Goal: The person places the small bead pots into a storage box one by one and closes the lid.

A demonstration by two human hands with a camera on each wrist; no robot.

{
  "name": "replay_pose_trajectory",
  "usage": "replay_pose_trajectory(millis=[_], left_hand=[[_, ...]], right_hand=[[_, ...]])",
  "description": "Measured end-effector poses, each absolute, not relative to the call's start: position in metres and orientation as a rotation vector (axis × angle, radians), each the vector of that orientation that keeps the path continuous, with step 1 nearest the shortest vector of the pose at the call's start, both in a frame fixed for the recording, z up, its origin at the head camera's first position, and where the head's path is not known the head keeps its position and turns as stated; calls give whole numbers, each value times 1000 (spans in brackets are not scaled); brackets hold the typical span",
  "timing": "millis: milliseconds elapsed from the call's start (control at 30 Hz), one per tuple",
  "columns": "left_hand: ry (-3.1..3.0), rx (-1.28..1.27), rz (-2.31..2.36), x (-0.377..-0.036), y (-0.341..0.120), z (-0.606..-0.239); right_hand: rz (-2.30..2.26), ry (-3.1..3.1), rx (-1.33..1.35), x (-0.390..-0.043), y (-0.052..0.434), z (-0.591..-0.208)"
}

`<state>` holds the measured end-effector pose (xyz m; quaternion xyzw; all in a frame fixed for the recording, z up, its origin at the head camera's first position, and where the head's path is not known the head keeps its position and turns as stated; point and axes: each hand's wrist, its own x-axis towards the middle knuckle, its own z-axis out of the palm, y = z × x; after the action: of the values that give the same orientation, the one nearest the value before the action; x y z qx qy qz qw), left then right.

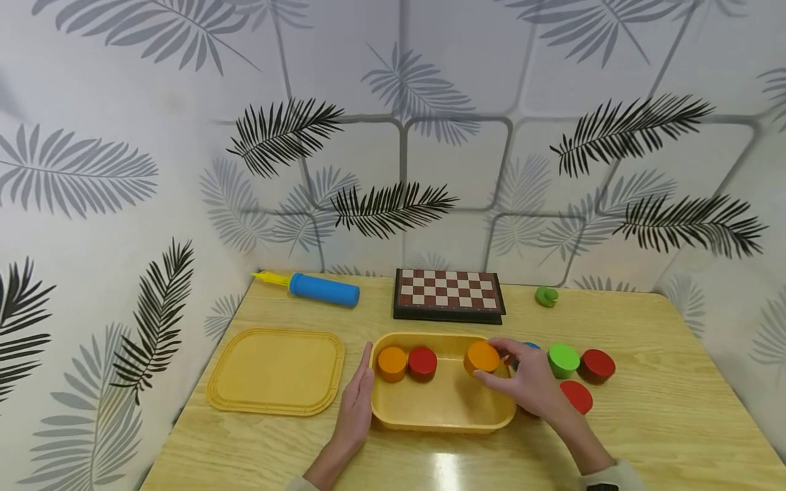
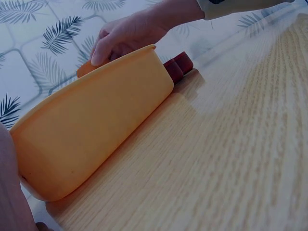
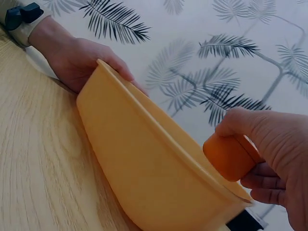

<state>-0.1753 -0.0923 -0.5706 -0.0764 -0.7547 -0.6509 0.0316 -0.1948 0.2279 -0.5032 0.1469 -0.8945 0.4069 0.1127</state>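
Observation:
A yellow tub [image 1: 442,412] [image 2: 91,130] [image 3: 144,163] stands on the wooden table, with an orange disc [image 1: 392,362] and a red disc [image 1: 422,362] inside at its left. My right hand [image 1: 528,382] [image 2: 127,33] [image 3: 274,154] grips another orange disc [image 1: 482,357] [image 3: 230,156] over the tub's right end. With straight fingers, my left hand [image 1: 356,406] [image 3: 82,60] rests flat against the tub's left wall.
The tub's yellow lid [image 1: 276,370] lies to the left. Green [image 1: 563,359] and red discs [image 1: 596,365] [image 1: 576,396] sit right of the tub; a blue one is mostly hidden. At the back lie a blue pump [image 1: 322,289], a chessboard [image 1: 449,294] and a green piece [image 1: 546,296].

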Motion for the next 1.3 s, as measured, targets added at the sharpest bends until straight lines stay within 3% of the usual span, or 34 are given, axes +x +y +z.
replay_pose_trajectory(millis=[600,1300], left_hand=[[-2323,-234,-1996,-176,-92,-569],[-2314,-227,-2011,-176,-91,-571]], right_hand=[[889,-2945,526,-215,179,-506],[824,-2970,489,-217,175,-510]])
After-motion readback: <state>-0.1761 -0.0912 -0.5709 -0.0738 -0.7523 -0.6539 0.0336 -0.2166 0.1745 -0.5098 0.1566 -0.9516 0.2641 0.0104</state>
